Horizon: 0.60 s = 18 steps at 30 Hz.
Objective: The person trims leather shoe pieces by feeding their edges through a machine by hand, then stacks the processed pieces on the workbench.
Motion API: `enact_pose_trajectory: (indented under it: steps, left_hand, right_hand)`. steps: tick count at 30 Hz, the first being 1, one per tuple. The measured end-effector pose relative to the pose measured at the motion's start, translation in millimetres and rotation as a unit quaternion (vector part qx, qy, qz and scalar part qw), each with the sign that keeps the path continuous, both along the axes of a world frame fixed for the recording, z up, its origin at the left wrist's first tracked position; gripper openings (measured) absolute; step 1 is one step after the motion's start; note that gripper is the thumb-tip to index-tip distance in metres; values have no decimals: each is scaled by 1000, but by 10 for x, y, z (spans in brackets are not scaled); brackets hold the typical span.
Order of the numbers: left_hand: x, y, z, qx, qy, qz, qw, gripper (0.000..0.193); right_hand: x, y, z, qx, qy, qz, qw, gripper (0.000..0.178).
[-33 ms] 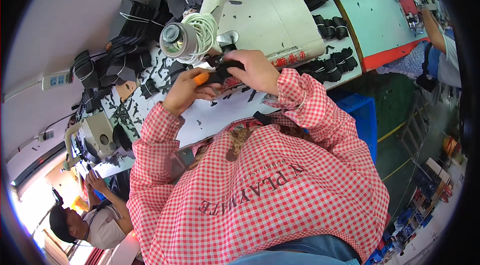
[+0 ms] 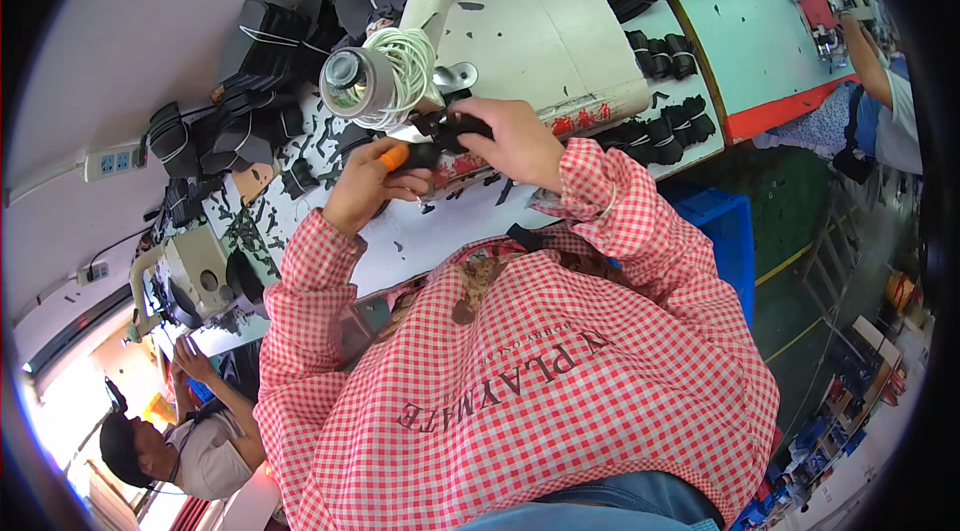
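At the front of a cream-coloured machine [image 2: 545,41], both my hands work close together. My left hand [image 2: 358,189], with an orange finger cover [image 2: 394,157] on one finger, is closed on a small black piece [image 2: 421,157]; its exact shape is partly hidden by the fingers. My right hand [image 2: 515,143] lies just right of it, fingers bent around another dark piece [image 2: 466,134] at the machine's working end. Whether the two dark pieces are joined cannot be made out.
Banded stacks of black pieces [image 2: 275,36] line the back left. Smaller black bundles [image 2: 680,56] lie at the right edge of the white table [image 2: 385,253]. A blue crate [image 2: 722,231] stands at my right. Co-workers sit at machines on both sides.
My left hand has shifted slightly left, with its orange-covered finger. A small metal part below its fingertips shows more plainly. My right hand has barely moved.
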<state>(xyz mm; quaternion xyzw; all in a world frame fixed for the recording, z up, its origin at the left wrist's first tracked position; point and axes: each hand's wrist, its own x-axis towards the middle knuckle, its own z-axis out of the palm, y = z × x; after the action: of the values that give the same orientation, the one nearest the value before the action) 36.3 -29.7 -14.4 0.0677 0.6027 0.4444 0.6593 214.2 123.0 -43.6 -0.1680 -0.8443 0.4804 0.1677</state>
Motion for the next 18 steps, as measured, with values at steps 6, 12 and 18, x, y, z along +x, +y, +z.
enact_pose_trajectory:
  steps: [6,12,18]
  left_hand:
    - [27,-94,-39,-18,124,6,992,28]
    - [108,34,-74,1,97,-38,995,29]
    - [14,-101,-35,52,22,63,996,29]
  right_hand:
    - [261,224,203,-272,-120,55,953,27]
    - [33,41,-59,24,28,45,998,28]
    - [197,140,50,-130,-41,6,991,25]
